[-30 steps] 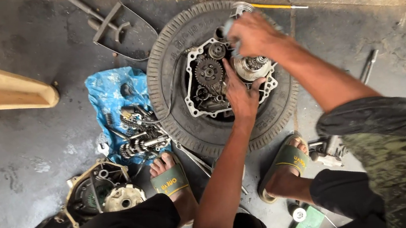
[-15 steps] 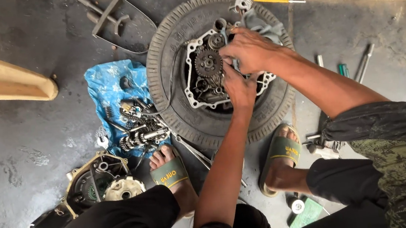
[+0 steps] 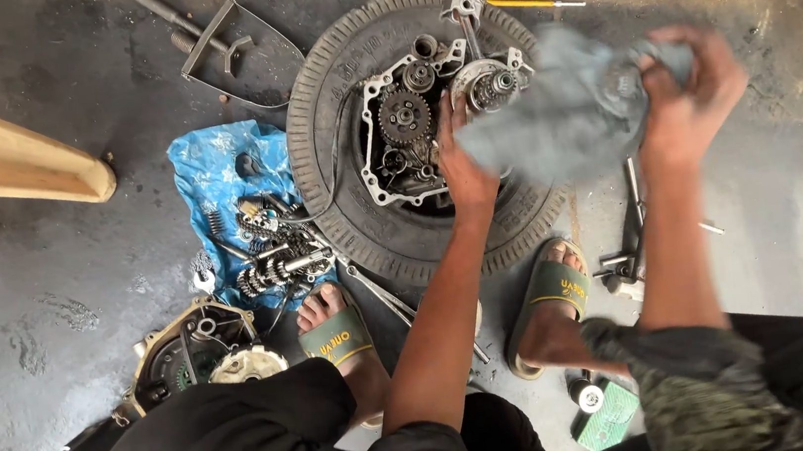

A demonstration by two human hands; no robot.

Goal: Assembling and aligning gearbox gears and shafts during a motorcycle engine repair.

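- The right hand (image 3: 692,100) is raised over the floor at about 2 o'clock from the tyre's centre, its forearm running straight up from the sleeve at the bottom edge; the fingers are curled and bunched around one end of a grey rag (image 3: 573,108), gripping it. The hand is motion-blurred, so single fingers are hard to make out.
- The left hand (image 3: 462,154) reaches up along a long, nearly straight forearm from 6 o'clock, palm down, fingers pointing to 12 o'clock. It rests on the engine case (image 3: 412,135) and grips the rag's lower left corner; how its fingers lie I cannot tell.
- The rag is stretched between the two hands, its long axis running from about 8 o'clock at the left hand to 2 o'clock at the right hand, hanging over the tyre's right side.
- The engine case lies flat inside the tyre (image 3: 330,114), gears facing up; a piston (image 3: 463,2) sticks out at 12 o'clock.
- At 9 o'clock of the tyre a blue plastic sheet (image 3: 211,166) holds loose gear shafts (image 3: 276,259).
- Two feet in green sandals (image 3: 334,337) sit at 6 o'clock of the tyre.
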